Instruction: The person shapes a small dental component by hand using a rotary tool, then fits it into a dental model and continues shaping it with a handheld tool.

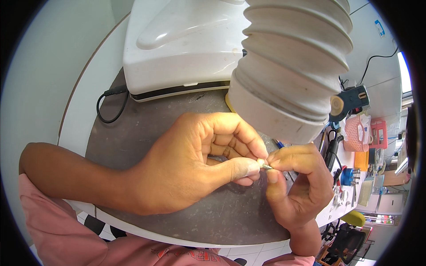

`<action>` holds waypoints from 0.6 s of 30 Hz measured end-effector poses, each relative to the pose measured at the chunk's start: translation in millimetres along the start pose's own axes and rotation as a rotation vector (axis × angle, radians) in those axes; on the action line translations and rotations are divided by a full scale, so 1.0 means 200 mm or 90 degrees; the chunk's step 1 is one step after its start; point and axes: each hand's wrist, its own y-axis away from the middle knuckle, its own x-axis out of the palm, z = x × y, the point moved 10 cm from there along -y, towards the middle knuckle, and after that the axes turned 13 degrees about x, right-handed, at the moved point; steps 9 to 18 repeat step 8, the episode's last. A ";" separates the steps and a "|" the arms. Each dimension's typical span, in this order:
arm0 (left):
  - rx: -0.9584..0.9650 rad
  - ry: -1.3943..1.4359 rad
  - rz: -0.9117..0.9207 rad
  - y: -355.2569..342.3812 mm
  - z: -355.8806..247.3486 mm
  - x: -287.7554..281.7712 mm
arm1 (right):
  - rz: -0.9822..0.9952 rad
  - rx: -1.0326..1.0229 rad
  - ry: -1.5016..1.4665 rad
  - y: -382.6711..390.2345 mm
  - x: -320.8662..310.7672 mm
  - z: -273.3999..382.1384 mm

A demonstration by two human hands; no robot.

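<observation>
Just below the mouth of the ribbed hose, my two hands meet over the grey mat. My left hand point(186, 166) pinches a tiny off-white piece point(261, 162), perhaps a dental crown, between thumb and index finger. Its other fingers curl loosely behind. From the other side, my right hand point(301, 184) grips a small silvery metal piece point(267, 167), narrow and screw-like, between thumb and index fingertip. The metal piece touches or sits in the off-white one; the fingertips hide how they join.
A wide ribbed white hose point(293, 66) hangs over the work. Behind stands a white machine point(182, 57) with a black cable point(105, 116). To the right are a black handpiece point(331, 153), a blue bur holder point(348, 176) and a pink basket point(356, 133). The grey mat point(133, 137) covers the bench.
</observation>
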 end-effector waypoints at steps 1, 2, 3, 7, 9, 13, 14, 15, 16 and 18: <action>0.000 0.000 0.000 0.00 0.00 0.00 | -0.002 0.007 -0.004 0.00 0.00 -0.01; -0.007 0.007 -0.006 0.00 0.00 0.00 | -0.003 0.007 -0.005 0.00 0.00 -0.01; -0.014 0.015 -0.012 0.00 0.00 0.00 | -0.004 0.006 -0.011 0.00 0.00 -0.01; -0.036 0.026 -0.021 0.01 0.01 0.00 | -0.003 0.003 -0.014 0.00 -0.01 -0.01; -0.039 0.027 -0.020 0.01 0.01 0.00 | -0.003 -0.002 -0.017 0.00 -0.01 -0.01; -0.039 0.027 -0.020 0.01 0.01 0.00 | -0.003 -0.002 -0.017 0.00 -0.01 -0.01; -0.039 0.027 -0.020 0.01 0.01 0.00 | -0.003 -0.002 -0.017 0.00 -0.01 -0.01; -0.039 0.027 -0.020 0.01 0.01 0.00 | -0.003 -0.002 -0.017 0.00 -0.01 -0.01; -0.039 0.027 -0.020 0.01 0.01 0.00 | -0.003 -0.002 -0.017 0.00 -0.01 -0.01; -0.039 0.027 -0.020 0.01 0.01 0.00 | -0.003 -0.002 -0.017 0.00 -0.01 -0.01</action>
